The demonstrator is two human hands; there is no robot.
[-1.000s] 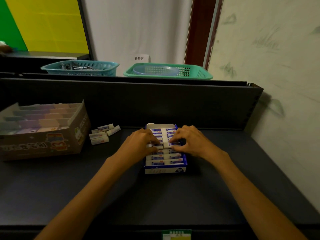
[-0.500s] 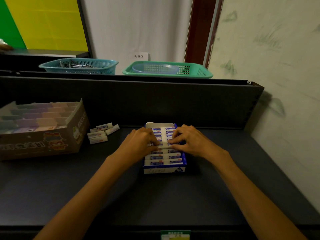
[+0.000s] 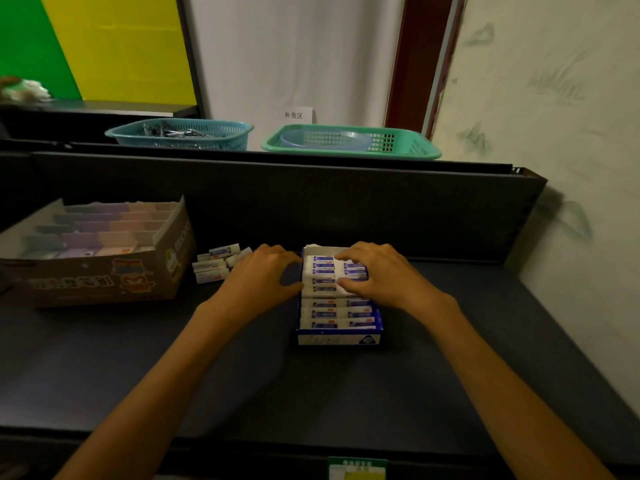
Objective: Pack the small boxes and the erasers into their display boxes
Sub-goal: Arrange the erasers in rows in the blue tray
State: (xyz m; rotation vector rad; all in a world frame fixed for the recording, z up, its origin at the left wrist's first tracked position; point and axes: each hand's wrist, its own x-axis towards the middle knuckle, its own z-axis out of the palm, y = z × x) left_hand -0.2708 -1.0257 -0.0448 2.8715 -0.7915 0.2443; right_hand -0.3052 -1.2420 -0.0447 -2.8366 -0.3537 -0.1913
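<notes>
- Blue display box [image 3: 339,336] sits mid-table, long axis running near to far; erasers [image 3: 323,313] lie crosswise in two columns, each eraser's long axis left to right.
- Right hand [image 3: 384,275] rests on the far part of the right column, fingers curved over the top erasers and touching them. I cannot tell whether it pinches one or only presses.
- Left hand [image 3: 263,277] is just beside the box's left wall, fingers loosely curled with tips at the left column's edge; I see nothing held in it.
- Loose erasers [image 3: 216,265] lie in a small pile on the table left of the box, just beyond the left hand's knuckles, long axes roughly left to right. The left hand is clearly nearer; I judge the next pick-up falls to it.
- The box looks nearly full; in my judgement remaining room is at the far end, under the right hand.
- Cardboard display box [image 3: 104,282] with pastel small boxes [image 3: 104,226] stands far left, apart from the pile.
- Nothing lies between left hand and pile. Two plastic baskets [image 3: 180,133] sit behind the back panel, out of play.
</notes>
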